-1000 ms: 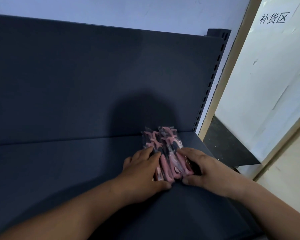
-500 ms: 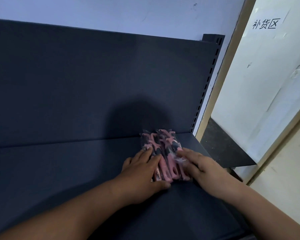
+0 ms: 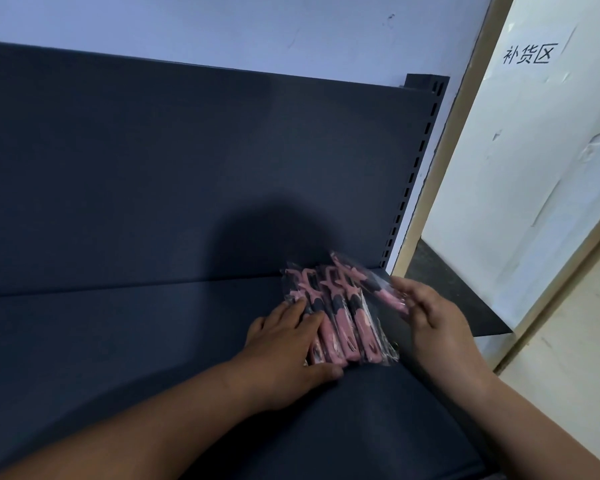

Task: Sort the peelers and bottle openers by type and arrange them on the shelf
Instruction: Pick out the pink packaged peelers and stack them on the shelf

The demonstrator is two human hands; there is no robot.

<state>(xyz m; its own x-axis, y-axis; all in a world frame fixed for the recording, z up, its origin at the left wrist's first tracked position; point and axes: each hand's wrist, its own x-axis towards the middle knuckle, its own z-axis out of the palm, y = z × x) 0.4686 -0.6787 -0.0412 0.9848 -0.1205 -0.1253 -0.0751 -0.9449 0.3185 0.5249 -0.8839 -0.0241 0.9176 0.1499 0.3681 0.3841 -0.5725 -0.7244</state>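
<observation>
Several pink-and-black peelers [image 3: 340, 320] in clear plastic wraps lie side by side on the dark shelf board [image 3: 118, 341], near its right end. My left hand [image 3: 288, 344] lies flat on the left peelers, fingers straight, thumb at their near ends. One more wrapped pink peeler [image 3: 385, 292] is lifted at an angle to the right of the row, and my right hand [image 3: 430, 317] holds it by its handle end. No bottle openers are in view.
The shelf's dark back panel [image 3: 187, 168] rises behind the peelers, with a slotted upright [image 3: 413, 168] at its right end. A wooden frame edge [image 3: 440, 161] and a white wall with a paper sign [image 3: 527, 53] stand to the right.
My right hand has drawn away to the right and lifted one wrapped peeler off the group. My left hand stays pressed on the remaining peelers.
</observation>
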